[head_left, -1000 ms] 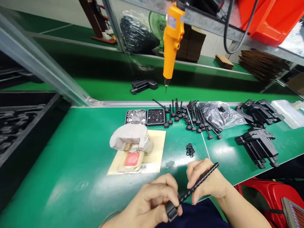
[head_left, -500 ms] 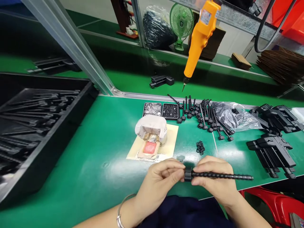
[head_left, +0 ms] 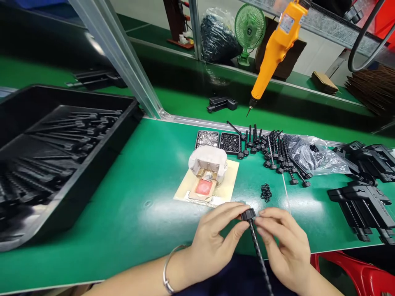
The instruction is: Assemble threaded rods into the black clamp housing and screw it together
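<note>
A black knob screw [head_left: 259,248], a spiral-threaded rod with a chunky angular head, points down towards my body. My left hand [head_left: 220,234] pinches its head between thumb and fingers. Close against the neck of the screw, my right hand [head_left: 284,240] has its fingertips drawn together; whether they grip the rod or some small part is hidden. Small black rings [head_left: 266,193] lie in a loose pile on the green bench beyond my right hand. Ahead of my left hand stands a white-wrapped fixture [head_left: 208,162] with a red pad [head_left: 204,187], on a cream sheet [head_left: 230,174].
A black tray [head_left: 101,158] of similar screws fills the left side. Small boxes of washers [head_left: 207,139] and black screws [head_left: 230,142] stand behind the fixture. An orange electric screwdriver [head_left: 271,57] hangs above more knob screws [head_left: 279,152]. Black clamp-like assemblies [head_left: 365,207] lie right.
The knob screw has swung from pointing right to pointing down towards me. My right hand has released the rod's shaft and shifted its fingertips to the neck. The view has turned slightly left.
</note>
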`<act>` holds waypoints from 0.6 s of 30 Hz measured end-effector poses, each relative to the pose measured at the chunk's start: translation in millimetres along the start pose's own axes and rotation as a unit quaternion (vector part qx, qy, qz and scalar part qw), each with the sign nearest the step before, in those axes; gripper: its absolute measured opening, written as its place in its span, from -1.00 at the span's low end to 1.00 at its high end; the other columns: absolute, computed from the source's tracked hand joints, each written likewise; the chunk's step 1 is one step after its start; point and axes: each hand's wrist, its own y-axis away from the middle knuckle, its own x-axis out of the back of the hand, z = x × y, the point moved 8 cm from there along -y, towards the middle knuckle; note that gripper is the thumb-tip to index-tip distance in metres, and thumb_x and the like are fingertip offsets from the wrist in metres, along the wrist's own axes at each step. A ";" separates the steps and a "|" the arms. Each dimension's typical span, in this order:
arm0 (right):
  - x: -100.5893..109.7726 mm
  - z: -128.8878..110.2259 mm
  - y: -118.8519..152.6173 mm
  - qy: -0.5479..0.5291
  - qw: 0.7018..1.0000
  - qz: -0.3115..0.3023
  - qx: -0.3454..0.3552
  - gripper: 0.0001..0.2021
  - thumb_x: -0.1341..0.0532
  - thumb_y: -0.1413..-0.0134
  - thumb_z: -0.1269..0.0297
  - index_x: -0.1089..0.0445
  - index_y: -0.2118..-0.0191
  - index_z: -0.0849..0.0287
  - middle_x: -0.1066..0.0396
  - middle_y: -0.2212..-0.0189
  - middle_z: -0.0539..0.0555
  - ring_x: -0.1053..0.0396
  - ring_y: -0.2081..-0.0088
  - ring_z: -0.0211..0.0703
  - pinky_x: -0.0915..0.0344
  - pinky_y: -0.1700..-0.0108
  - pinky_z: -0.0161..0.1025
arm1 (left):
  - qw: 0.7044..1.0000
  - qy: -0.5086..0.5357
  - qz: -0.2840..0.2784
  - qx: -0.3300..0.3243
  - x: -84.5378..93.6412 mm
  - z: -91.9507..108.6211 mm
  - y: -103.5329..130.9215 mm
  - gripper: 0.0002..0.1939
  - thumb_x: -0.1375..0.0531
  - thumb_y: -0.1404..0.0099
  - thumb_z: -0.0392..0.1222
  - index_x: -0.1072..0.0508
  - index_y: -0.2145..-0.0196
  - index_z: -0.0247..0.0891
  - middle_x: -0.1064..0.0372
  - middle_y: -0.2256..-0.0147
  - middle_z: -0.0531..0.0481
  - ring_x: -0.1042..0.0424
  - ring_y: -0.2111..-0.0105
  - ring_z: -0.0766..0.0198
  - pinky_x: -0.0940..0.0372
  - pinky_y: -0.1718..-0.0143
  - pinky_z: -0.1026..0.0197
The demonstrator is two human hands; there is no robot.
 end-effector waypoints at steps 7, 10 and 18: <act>-28.9 51.1 0.1 -0.244 0.897 -0.104 -0.353 -0.61 -0.59 0.24 0.22 -0.49 0.28 0.18 -0.50 0.47 -0.04 -0.53 0.46 -0.27 -0.51 0.35 -0.45 | 0.994 -0.023 -0.066 -0.081 -10.2 13.5 5.9 -0.61 -0.14 -0.38 -0.47 -0.39 -0.12 -0.29 -0.47 0.21 -0.14 -0.52 0.23 0.24 -0.50 0.18 0.28; -35.9 56.4 1.1 -0.264 0.873 -0.121 -0.392 -0.58 -0.59 0.26 0.14 -0.41 0.37 0.20 -0.42 0.60 -0.09 -0.42 0.56 -0.34 -0.40 0.47 -0.49 | 0.992 -0.034 -0.080 -0.093 -12.9 13.3 8.2 -0.60 -0.11 -0.38 -0.49 -0.36 -0.14 -0.34 -0.43 0.22 -0.15 -0.48 0.24 0.23 -0.49 0.19 0.26; -14.7 27.7 -6.9 -0.147 0.973 -0.122 -0.131 -0.95 -0.29 -0.25 0.33 -0.42 0.23 0.18 -0.46 0.53 -0.03 -0.46 0.52 -0.31 -0.41 0.40 -0.45 | 0.982 -0.032 -0.132 -0.131 -18.5 13.2 13.9 -0.56 -0.07 -0.41 -0.49 -0.28 -0.21 -0.34 -0.40 0.18 -0.18 -0.48 0.21 0.19 -0.51 0.22 0.21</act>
